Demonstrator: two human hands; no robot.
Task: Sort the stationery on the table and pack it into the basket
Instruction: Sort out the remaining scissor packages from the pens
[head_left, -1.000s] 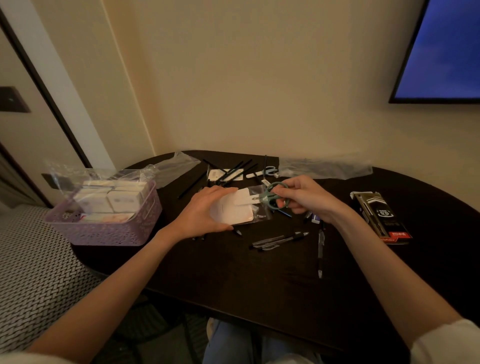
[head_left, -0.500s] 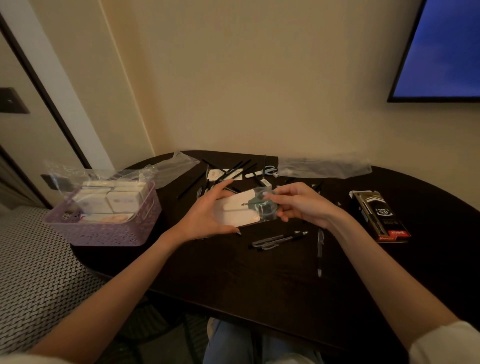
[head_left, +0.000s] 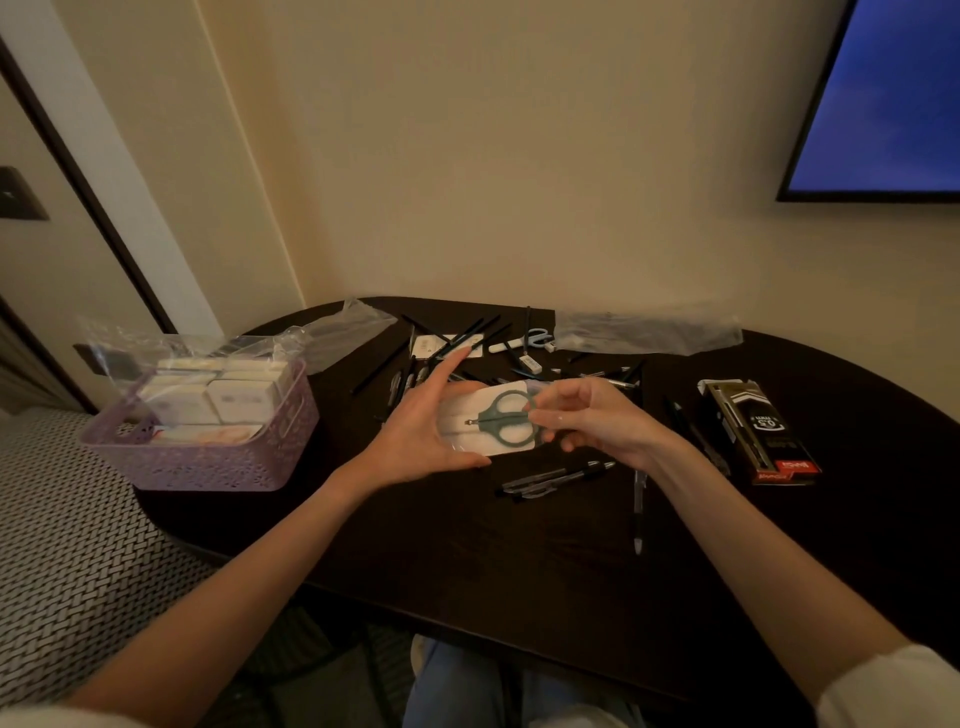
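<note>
Knees (head_left: 467, 691) in blue denim show at the bottom centre of the frame, under the near edge of the dark table (head_left: 467, 561). Both my forearms reach up from the lower corners and meet at mid-frame above the tabletop.

My left hand (head_left: 415, 431) cradles a white pack (head_left: 467, 431) from the left side: thumb under its lower edge, fingers spread and extended upward behind it. The green scissors (head_left: 506, 420) lie against the pack, handles toward the right. My right hand (head_left: 587, 421) pinches the pack's right end at the handle loops, fingers curled. Whether the scissors are sealed inside the pack I cannot tell.

Just below the hands, two black pens (head_left: 556, 479) lie side by side on the table; a third pen (head_left: 638, 512) lies lengthwise to their right. A black pen box (head_left: 758, 431) rests at centre right.

At centre left the purple basket (head_left: 208, 467) sits at the table's edge, holding white boxes (head_left: 218, 395) inside a clear bag (head_left: 156, 343).

Farther back, loose pens and pencils (head_left: 457, 338) are scattered with another pair of scissors (head_left: 524, 340). Two clear bags (head_left: 644, 332) lie near the wall. A screen (head_left: 883, 104) occupies the upper right.
</note>
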